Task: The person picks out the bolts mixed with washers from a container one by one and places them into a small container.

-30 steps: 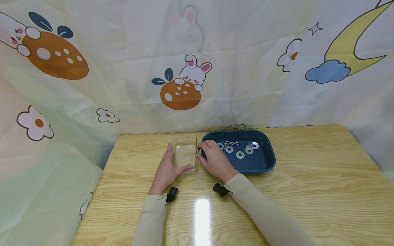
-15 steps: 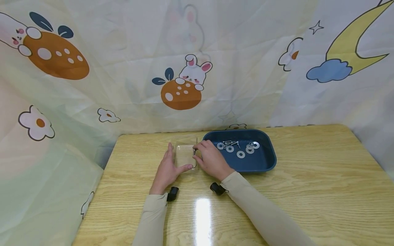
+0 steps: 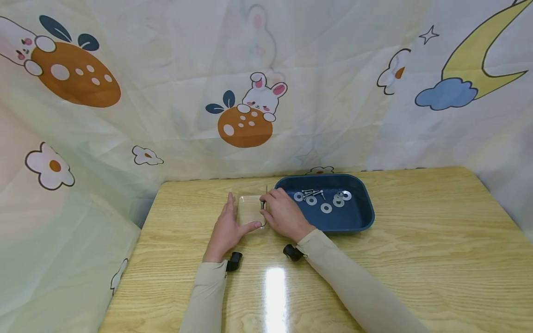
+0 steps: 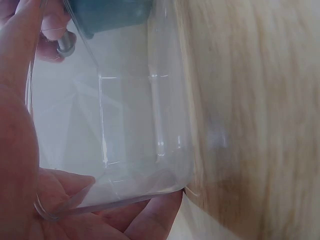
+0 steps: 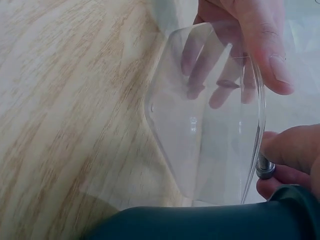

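Note:
A clear plastic box [image 3: 251, 212] stands on the wooden table. My left hand [image 3: 225, 235] grips it from the left, thumb at the near right corner and fingers along the side; in the right wrist view those fingers show through its wall. My right hand [image 3: 288, 215] pinches a metal bolt [image 5: 265, 169] between thumb and fingertips. From above, the bolt overlaps the box's right rim; its round head shows below the fingertips. To the right, a dark blue tray [image 3: 333, 230] holds several metal washers [image 3: 326, 208] and a small pile of bolts [image 3: 312, 194].
The wooden table [image 3: 416, 240] runs up to a printed cloth backdrop [image 3: 175, 92]. The tray's left end lies under my right hand, close to the box. Black wrist cameras [image 3: 293, 252] sit at both sleeves.
My right hand has shifted slightly left with the bolt, from just outside the box's right wall to over its rim. The left hand keeps its hold on the box.

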Motion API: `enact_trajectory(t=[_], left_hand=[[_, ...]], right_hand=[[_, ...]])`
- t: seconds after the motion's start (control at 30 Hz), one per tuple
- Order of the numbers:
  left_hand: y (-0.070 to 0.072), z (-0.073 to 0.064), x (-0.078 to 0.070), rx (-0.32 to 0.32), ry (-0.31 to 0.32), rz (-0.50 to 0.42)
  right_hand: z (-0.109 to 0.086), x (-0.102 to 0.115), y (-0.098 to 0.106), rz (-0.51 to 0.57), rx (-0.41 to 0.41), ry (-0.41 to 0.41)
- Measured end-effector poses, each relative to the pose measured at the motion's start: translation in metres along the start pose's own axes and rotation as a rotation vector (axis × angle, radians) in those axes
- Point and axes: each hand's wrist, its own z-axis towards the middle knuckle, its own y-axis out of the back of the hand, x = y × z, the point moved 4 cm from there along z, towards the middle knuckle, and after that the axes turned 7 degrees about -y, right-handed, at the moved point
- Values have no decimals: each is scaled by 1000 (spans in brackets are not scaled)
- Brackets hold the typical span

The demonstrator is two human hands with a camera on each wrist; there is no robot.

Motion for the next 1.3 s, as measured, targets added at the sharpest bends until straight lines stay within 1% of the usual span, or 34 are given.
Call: enact_trajectory(t=[0.27,0.47,0.77,0.9,1.1,1.3], left_hand=[[0,1,0,4,-1,4],[1,2,0,8,-3,1],[-1,2,1,7,12,-2],[-1,2,2,3,11,-6],[-2,2,2,-1,19,-10],[0,1,2,0,2,4]], right_hand=[[3,1,-1,-48,19,17],[4,0,-2,-36,28,0],[4,-1,-4,-35,45,-14],[3,0,-2,-18,36,-11],[-2,-2,1,33,-4,-15],[-7,-9,6,97,-57,-66]])
